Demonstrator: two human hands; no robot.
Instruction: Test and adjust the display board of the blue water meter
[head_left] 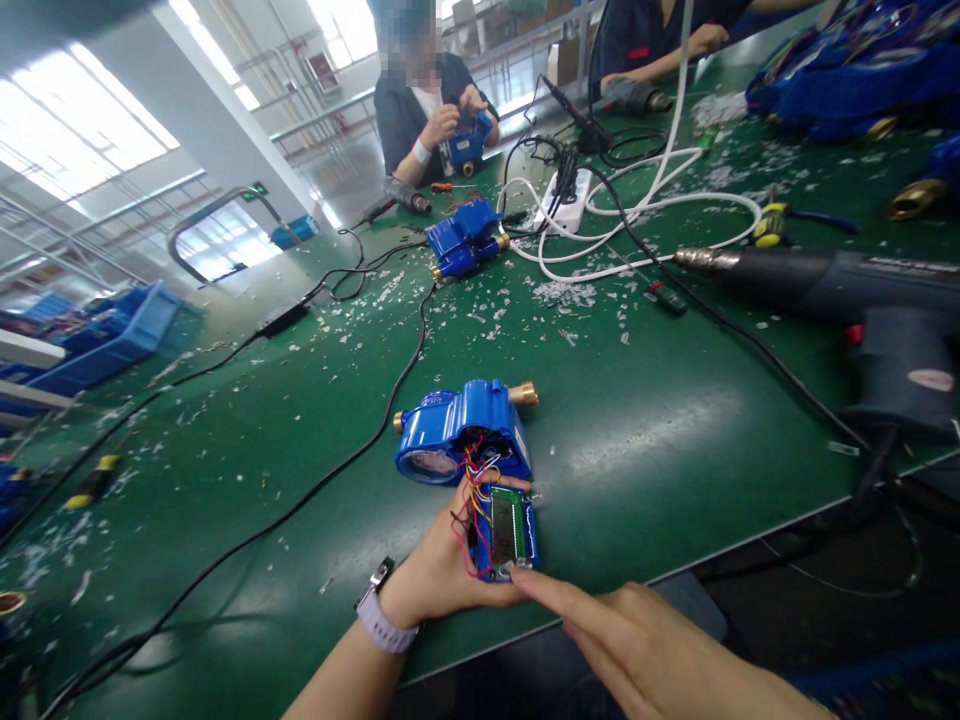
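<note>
My left hand (439,572), a watch on its wrist, is closed round a small LCD display module (507,528) in a blue housing, screen facing up. My right hand (630,632) holds nothing; its index finger is stretched out, with the tip at the module's lower edge. Whether it presses on a part there I cannot tell. Thin coloured wires (477,468) run from the module into the open compartment of a blue water meter (471,420). The meter lies on the green table just beyond my left hand, with brass pipe ends on both sides.
A heat gun (817,285) lies at the right. A black cable (330,462) crosses the table at left. Another blue meter (465,238), a white power strip (564,205) and a yellow-black screwdriver (96,480) lie about. A co-worker (427,110) handles a meter across the table.
</note>
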